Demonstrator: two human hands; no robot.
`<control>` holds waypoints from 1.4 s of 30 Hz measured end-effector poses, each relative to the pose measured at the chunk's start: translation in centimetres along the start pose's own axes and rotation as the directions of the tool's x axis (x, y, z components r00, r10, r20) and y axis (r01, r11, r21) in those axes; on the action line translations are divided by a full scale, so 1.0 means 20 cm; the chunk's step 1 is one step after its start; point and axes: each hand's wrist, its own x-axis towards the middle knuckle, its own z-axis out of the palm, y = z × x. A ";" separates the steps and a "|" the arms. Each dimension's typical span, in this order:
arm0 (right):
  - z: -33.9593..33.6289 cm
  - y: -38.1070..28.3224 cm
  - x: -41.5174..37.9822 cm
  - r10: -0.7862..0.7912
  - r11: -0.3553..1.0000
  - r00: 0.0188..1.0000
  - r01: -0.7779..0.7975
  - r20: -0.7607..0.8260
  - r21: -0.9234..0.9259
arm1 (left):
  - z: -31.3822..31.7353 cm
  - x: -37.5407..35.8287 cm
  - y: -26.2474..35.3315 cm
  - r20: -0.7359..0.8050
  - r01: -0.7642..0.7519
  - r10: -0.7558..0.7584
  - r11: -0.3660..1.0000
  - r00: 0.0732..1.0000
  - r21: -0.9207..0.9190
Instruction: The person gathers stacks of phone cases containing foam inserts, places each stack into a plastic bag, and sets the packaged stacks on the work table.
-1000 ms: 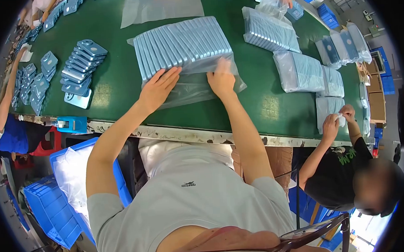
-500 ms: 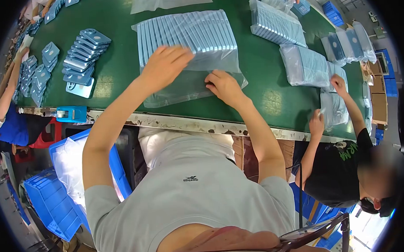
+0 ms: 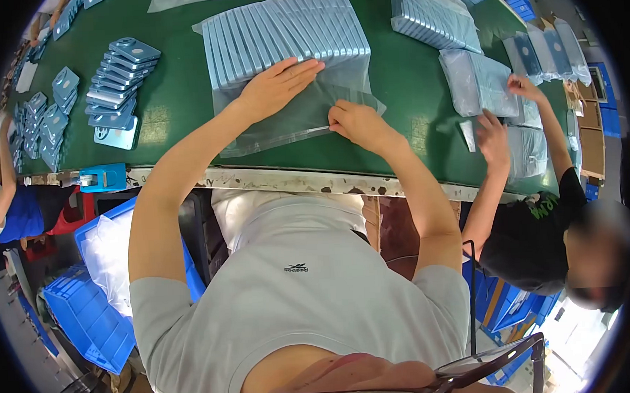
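Note:
In front of me lies a clear plastic bag (image 3: 263, 132) whose loose end spreads towards the table's near edge. A row of light-blue phone housings (image 3: 287, 32) stands packed side by side in its far part. My left hand (image 3: 282, 90) lies with outstretched fingers across the near edge of the row, pressing on the film. Lower right, my right hand (image 3: 357, 122) has its fingers closed on the loose end of the bag. The fingertips are partly hidden under that hand.
A leaning stack of phone housings (image 3: 122, 85) and looser piles (image 3: 41, 131) lie to the left. A blue tape dispenser (image 3: 103, 179) sits at the near edge. On the right are filled bags (image 3: 434, 19) and a co-worker's hands (image 3: 494, 139) beside more packs.
My left hand has moved slightly right and settled flat on the film. My right hand now grips the bag's loose end nearer the edge. The co-worker's hands have shifted over the packs.

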 end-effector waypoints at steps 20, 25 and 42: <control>-0.31 -0.28 -1.09 0.875 0.399 0.450 -0.879 0.179 0.260 | -0.46 -0.56 -0.15 0.228 0.149 -0.024 0.823 0.973 -0.548; -0.36 -0.06 -0.38 0.092 0.857 0.869 -0.318 -0.486 -0.405 | -0.43 -0.46 -0.11 0.260 0.253 -0.110 0.740 0.959 -0.623; -0.32 0.55 0.33 0.640 0.691 0.630 -0.223 -0.439 0.688 | -0.16 -0.36 -0.22 0.253 0.482 -0.942 -0.120 0.222 -0.868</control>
